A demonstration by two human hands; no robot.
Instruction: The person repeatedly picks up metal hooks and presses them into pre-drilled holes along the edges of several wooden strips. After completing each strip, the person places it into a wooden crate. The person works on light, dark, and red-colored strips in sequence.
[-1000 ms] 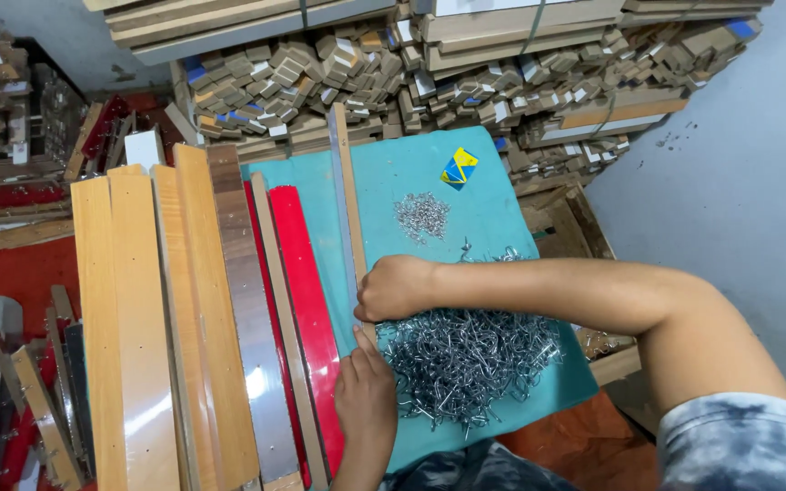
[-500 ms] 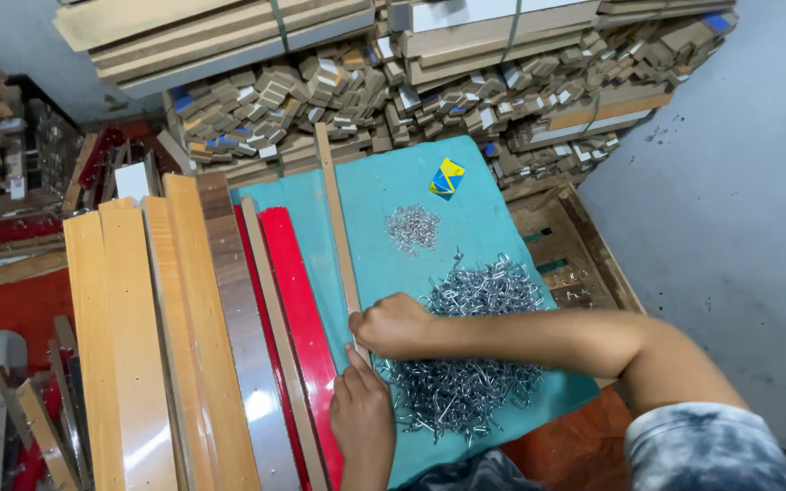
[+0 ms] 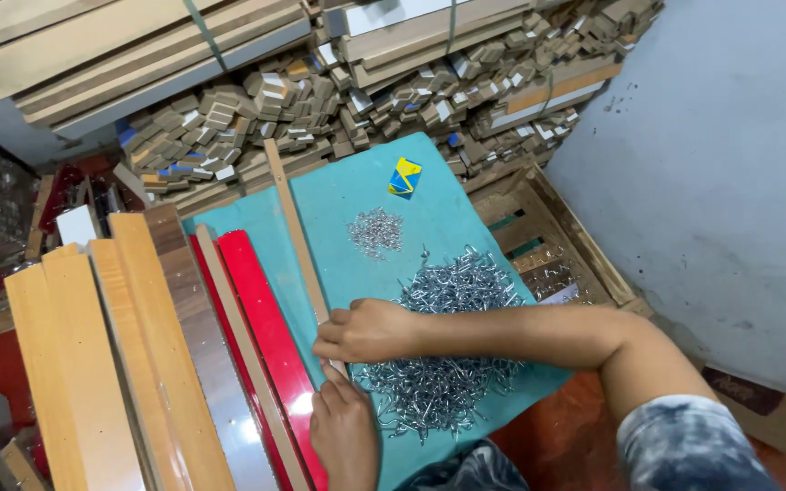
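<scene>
Head view showed both hands on a thin wooden strip lying on the teal cloth. Right hand pinched the strip's near end, fingers curled narrow. Left hand, at 6 o'clock of it, pressed there too, fingers close together. Metal hooks lay heaped at 3 o'clock; red boards at 9 o'clock.
</scene>
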